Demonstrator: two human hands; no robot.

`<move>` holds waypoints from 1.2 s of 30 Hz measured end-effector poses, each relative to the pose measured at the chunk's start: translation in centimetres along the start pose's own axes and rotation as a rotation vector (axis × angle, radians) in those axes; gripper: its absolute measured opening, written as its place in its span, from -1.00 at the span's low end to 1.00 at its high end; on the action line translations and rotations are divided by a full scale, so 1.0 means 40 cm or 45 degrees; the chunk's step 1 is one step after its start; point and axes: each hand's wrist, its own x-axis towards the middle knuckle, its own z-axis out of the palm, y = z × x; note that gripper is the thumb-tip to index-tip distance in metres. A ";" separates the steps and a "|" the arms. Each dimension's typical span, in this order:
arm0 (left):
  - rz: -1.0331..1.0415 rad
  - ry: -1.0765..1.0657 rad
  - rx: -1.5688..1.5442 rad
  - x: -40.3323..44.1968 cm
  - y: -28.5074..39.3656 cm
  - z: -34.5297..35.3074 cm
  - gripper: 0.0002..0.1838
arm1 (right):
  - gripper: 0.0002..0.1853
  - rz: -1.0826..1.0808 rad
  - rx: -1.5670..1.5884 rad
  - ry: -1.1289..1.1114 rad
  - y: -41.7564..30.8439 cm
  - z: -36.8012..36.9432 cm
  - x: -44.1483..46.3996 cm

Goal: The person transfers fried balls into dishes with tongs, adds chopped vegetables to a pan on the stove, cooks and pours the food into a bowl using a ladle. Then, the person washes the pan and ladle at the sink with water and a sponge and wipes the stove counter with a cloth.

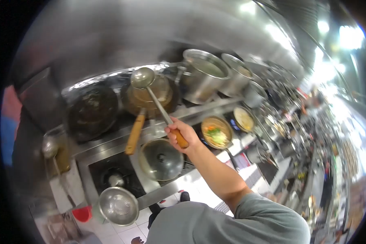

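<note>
My right hand (181, 135) is closed around the wooden handle of a metal ladle (160, 106), its arm stretched forward over the stove. The ladle's round bowl is over a wok (171, 99) at the back. Also at that wok is a strainer (135, 134), whose wooden handle points toward me. Only a small part of my left hand (137, 240) shows at the bottom edge, and what its fingers do is hidden. Nearest to it is a metal colander (118, 206). A pan with a glass lid (161, 159) sits below my right hand.
A dark wok (92, 112) stands at the back left. Tall steel pots (205, 75) line the back right. One pan of food with chopped vegetables (216, 133) is on a right burner, beside a smaller pan (243, 119). Another ladle (57, 164) rests at a container of yellowish liquid (61, 152).
</note>
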 end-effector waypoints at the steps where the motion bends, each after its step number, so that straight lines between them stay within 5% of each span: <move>1: 0.176 0.042 0.174 -0.015 0.012 0.017 -0.50 | -0.21 -0.022 0.057 -0.026 -0.016 -0.048 -0.053; 2: 0.529 0.223 0.378 -0.056 0.012 0.067 -0.40 | -0.20 -0.031 0.110 -0.065 -0.033 -0.091 -0.104; 3: 0.534 0.204 0.392 -0.034 0.025 0.053 -0.40 | -0.21 -0.075 0.123 -0.027 -0.050 -0.140 -0.160; 5: 0.527 -0.217 0.845 0.023 0.068 0.019 -0.33 | -0.25 -0.127 0.017 0.055 -0.101 -0.218 -0.284; 7: 0.130 -0.241 0.379 0.104 0.087 0.045 -0.46 | -0.29 -0.199 0.003 0.252 -0.132 -0.320 -0.387; 11: -0.173 -0.214 -0.036 0.086 0.250 0.076 -0.70 | -0.28 -0.240 -0.214 0.469 -0.177 -0.510 -0.555; 16: -0.183 -0.209 0.014 0.090 0.370 0.217 -0.68 | -0.19 -0.094 -0.370 0.674 -0.188 -0.766 -0.674; 20: -0.529 -0.202 -0.691 0.083 0.475 0.339 -0.64 | -0.25 0.150 -0.390 0.584 -0.239 -0.930 -0.717; 22: -0.366 0.141 -0.341 0.052 0.603 0.439 -0.62 | -0.29 0.179 -0.512 0.570 -0.261 -0.974 -0.718; 28: 0.013 0.183 0.084 0.070 0.850 0.546 -0.55 | -0.23 0.115 -0.548 0.593 -0.339 -1.032 -0.755; 36: 0.354 -0.298 0.047 0.102 1.355 0.814 -0.59 | -0.27 0.141 -0.784 0.645 -0.364 -1.085 -0.752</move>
